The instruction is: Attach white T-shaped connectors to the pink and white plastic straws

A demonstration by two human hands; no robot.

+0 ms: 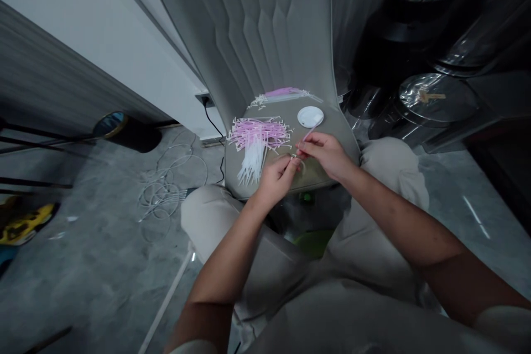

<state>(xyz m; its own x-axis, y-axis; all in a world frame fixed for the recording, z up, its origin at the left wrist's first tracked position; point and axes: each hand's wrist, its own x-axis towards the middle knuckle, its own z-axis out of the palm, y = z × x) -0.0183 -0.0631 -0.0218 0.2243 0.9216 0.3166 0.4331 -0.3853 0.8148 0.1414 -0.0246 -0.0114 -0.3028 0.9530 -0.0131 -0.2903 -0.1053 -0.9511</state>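
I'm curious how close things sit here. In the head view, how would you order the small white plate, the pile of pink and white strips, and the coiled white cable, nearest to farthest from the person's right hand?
From the right hand:
1. Small white plate: just ahead, on the grey chair seat.
2. Pile of pink and white strips: on the seat, towards the person's left.
3. Coiled white cable: farthest left, on the floor.
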